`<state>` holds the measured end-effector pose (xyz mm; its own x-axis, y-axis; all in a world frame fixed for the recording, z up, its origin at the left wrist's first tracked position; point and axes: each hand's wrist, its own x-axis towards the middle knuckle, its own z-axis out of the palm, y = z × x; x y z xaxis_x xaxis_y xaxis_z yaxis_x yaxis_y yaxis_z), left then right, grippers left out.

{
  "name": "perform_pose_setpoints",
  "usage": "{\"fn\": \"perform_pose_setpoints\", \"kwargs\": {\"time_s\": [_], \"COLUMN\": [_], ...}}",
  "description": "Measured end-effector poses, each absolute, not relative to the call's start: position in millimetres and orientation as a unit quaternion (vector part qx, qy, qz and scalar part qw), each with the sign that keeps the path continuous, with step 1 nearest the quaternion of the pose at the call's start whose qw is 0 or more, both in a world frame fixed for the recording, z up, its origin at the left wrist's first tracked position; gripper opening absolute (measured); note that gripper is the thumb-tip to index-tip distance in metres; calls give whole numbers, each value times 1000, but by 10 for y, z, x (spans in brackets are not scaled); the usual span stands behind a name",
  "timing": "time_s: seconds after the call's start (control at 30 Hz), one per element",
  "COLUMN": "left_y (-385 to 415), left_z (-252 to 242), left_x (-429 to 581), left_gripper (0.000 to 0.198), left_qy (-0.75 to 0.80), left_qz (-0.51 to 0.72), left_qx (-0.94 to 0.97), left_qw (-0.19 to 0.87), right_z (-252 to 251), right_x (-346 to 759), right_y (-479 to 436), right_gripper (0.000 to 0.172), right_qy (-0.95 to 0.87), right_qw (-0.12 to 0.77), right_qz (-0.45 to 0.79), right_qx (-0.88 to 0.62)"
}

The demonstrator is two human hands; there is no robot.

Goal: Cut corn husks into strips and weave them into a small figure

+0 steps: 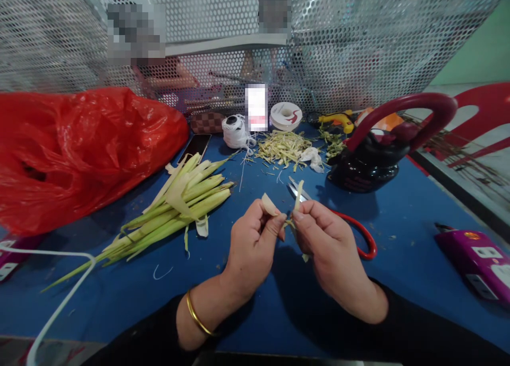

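My left hand [253, 244] is closed, pinching a pale husk piece [270, 204] that sticks up above its fingers. Close beside it, my right hand [329, 244] is closed on a narrow pale green strip [299, 192]. The fingertips of both hands almost meet, and a thin strand shows between them. Scissors with red handles [367, 239] lie on the table, partly hidden behind my right hand, their blades pointing away. To the left of my hands lies a bundle of pale green husks [175, 206].
On the blue table [223, 302] are a red plastic bag [87, 148], white string [235, 132], a ribbon spool [286, 115], a heap of trimmings [283, 147], a phone [196, 147], a lit screen [256, 107], a black jar with a dark red handle [364, 167], and a purple item [476, 260].
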<state>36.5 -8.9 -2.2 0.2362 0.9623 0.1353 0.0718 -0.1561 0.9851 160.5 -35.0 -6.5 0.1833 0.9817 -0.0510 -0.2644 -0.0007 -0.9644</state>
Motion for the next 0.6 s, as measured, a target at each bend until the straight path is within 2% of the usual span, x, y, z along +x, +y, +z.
{"fn": "perform_pose_setpoints", "kwargs": {"time_s": [0.2, 0.4, 0.47, 0.6], "left_y": [-30, 9, 10, 8], "left_z": [16, 48, 60, 78], "left_x": [357, 328, 329, 332], "left_gripper": [17, 37, 34, 25], "left_qy": [420, 403, 404, 424], "left_qz": [432, 390, 380, 369], "left_qx": [527, 492, 489, 491], "left_qw": [599, 666, 673, 666], "right_z": [-42, 28, 33, 20], "right_x": [1648, 1640, 1633, 1630], "right_y": [-301, -299, -298, -288], "right_gripper": [23, 17, 13, 16], "right_qy": [-366, -370, -377, -406], "right_qw": [572, 554, 539, 532], "right_qz": [556, 579, 581, 544], "right_qx": [-479, -470, -479, -506]}}
